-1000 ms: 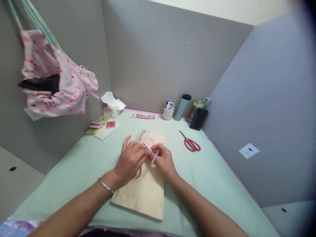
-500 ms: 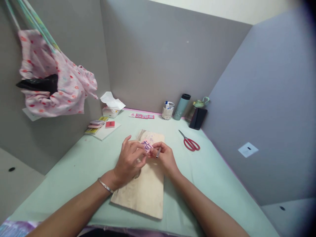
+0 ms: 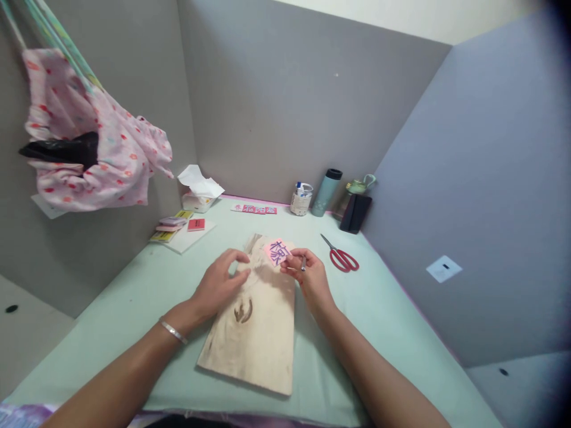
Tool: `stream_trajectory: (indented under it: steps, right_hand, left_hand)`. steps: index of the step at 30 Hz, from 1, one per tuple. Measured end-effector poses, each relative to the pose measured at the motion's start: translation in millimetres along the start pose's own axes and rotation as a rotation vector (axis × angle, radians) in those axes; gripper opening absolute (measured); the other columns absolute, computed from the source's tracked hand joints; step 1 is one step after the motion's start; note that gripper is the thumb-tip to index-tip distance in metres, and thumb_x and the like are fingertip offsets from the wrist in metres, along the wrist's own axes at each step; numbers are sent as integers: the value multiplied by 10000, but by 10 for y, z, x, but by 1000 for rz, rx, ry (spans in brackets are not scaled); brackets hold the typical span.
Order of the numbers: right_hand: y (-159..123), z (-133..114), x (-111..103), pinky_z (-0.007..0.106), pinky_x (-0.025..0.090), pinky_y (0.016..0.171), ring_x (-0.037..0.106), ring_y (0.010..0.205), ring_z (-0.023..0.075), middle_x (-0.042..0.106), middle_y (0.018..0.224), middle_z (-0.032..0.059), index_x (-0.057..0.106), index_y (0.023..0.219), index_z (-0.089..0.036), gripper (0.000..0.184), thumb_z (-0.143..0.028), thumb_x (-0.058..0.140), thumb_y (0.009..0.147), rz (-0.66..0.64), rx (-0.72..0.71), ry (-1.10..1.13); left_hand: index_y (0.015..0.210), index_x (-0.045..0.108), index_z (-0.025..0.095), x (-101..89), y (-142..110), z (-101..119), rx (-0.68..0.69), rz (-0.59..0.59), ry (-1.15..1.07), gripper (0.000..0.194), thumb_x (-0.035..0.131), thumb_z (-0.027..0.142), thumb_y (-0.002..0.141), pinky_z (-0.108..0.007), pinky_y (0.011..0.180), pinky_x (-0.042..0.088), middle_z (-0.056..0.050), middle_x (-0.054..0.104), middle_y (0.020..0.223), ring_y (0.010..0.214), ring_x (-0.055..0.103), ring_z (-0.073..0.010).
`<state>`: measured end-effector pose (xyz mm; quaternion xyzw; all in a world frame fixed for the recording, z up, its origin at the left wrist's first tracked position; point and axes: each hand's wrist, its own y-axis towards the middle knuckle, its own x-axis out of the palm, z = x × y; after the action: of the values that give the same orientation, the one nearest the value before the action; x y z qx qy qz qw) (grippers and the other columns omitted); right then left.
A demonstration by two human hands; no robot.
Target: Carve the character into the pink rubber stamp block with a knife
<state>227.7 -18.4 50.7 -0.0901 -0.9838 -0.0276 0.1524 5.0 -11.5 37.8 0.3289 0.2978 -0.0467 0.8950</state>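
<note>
My right hand (image 3: 311, 274) pinches a small pink square piece (image 3: 276, 252) with a dark purple character on it, held above the far end of a wooden board (image 3: 263, 333). A slim metallic tool (image 3: 304, 264), like a pen or craft knife, sticks out between the same hand's fingers; its exact kind I cannot make out. My left hand (image 3: 222, 279) hovers at the board's left edge, thumb and fingers apart, holding nothing. A dark knot mark shows on the board's surface below it.
Red-handled scissors (image 3: 341, 257) lie to the right. Along the back stand a tissue pack (image 3: 198, 202), a strip of lettered pink squares (image 3: 254, 209), a pen cup (image 3: 301, 201), a tumbler (image 3: 327, 193) and a black stand (image 3: 355, 213). Small colored pads (image 3: 196, 224) sit at left; a pink cloth bag (image 3: 120, 154) hangs there.
My left hand has let go of the pink square and drawn back to the left. My right hand has moved slightly right, holding the square and turning it more toward the camera.
</note>
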Motion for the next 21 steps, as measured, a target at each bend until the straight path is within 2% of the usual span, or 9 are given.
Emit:
stream_trajectory:
  steps: [3, 6, 9, 13, 17, 21]
  right_hand:
    - [48, -57, -82, 296, 601, 687, 701, 643, 151, 733, 709, 11, 659, 812, -193, 323, -346, 893, 651, 37, -25, 13]
    - [66, -72, -110, 292, 601, 679, 697, 638, 150, 735, 706, 16, 656, 809, -189, 317, -339, 890, 656, 51, -35, 15]
    - [66, -61, -99, 300, 605, 673, 698, 639, 156, 729, 694, 16, 658, 811, -188, 307, -334, 884, 661, 59, -45, 10]
    - [81, -80, -125, 302, 605, 675, 698, 647, 157, 721, 697, 11, 648, 827, -192, 307, -342, 870, 677, 80, -77, -5]
    - [108, -120, -191, 306, 601, 691, 695, 663, 155, 714, 728, 7, 624, 851, -204, 296, -384, 823, 728, 83, -116, -44]
    - [100, -72, -167, 307, 564, 606, 663, 594, 168, 682, 649, 2, 645, 816, -195, 251, -381, 787, 724, -34, -92, -168]
  left_hand:
    - [885, 647, 242, -50, 19, 19, 29, -231, 8, 69, 582, 225, 902, -277, 680, 526, 12, 684, 870, 780, 657, -178]
    - [817, 656, 213, -8, 81, -9, 59, -379, 48, 79, 650, 253, 885, -290, 666, 515, 9, 661, 808, 747, 630, -176]
    - [949, 671, 159, 109, 184, -103, 94, -465, 59, 173, 678, 332, 948, -376, 807, 558, -38, 681, 967, 901, 659, -199]
    - [1140, 656, 166, 162, 343, -261, 72, -441, 33, 233, 643, 344, 991, -443, 909, 563, -81, 671, 1169, 1039, 662, -231]
    - [1175, 643, 160, 14, 458, -395, -11, -339, 15, 266, 643, 351, 989, -447, 895, 566, -85, 661, 1186, 1033, 663, -236]
    - [1150, 652, 165, -132, 483, -422, -71, -259, -16, 261, 640, 369, 987, -453, 915, 553, -82, 671, 1161, 1046, 658, -239]
